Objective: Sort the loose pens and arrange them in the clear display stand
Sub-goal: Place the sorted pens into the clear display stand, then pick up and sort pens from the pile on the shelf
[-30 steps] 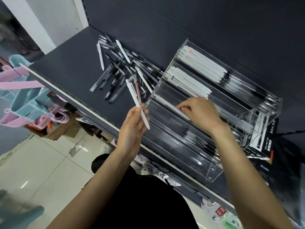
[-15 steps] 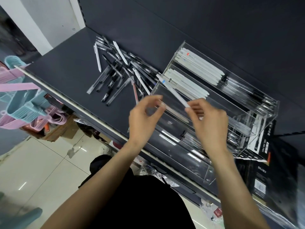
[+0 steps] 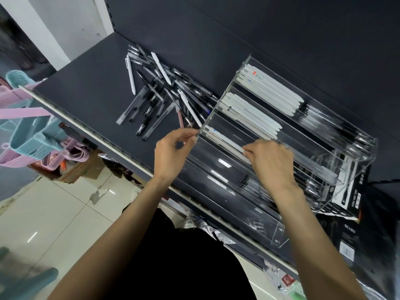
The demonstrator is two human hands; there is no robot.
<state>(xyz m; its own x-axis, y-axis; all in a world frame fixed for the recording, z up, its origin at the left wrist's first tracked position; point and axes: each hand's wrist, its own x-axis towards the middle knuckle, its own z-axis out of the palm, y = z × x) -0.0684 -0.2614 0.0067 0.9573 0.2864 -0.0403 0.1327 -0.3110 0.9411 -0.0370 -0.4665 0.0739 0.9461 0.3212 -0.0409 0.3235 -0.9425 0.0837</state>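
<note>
A clear tiered display stand (image 3: 279,233) sits on the dark shelf, with white pens in its two upper tiers and dark pens to the right. My right hand (image 3: 270,163) pinches a white pen (image 3: 225,139) that lies along the third tier. My left hand (image 3: 173,152) holds a pink pen (image 3: 180,119), which sticks up past its fingers. Its fingertips rest at the stand's left corner. A pile of loose pens (image 3: 160,89), black, clear and white, lies left of the stand.
The shelf's pale front edge (image 3: 104,144) runs diagonally below my hands. Pink and blue plastic hangers (image 3: 26,135) hang at the left. Black diary boxes (image 3: 350,232) sit right of the stand. Tiled floor lies below.
My right hand took the white pen from my left hand and brought it down into the stand's third tier. My left hand kept the pink pen and moved to the stand's left corner.
</note>
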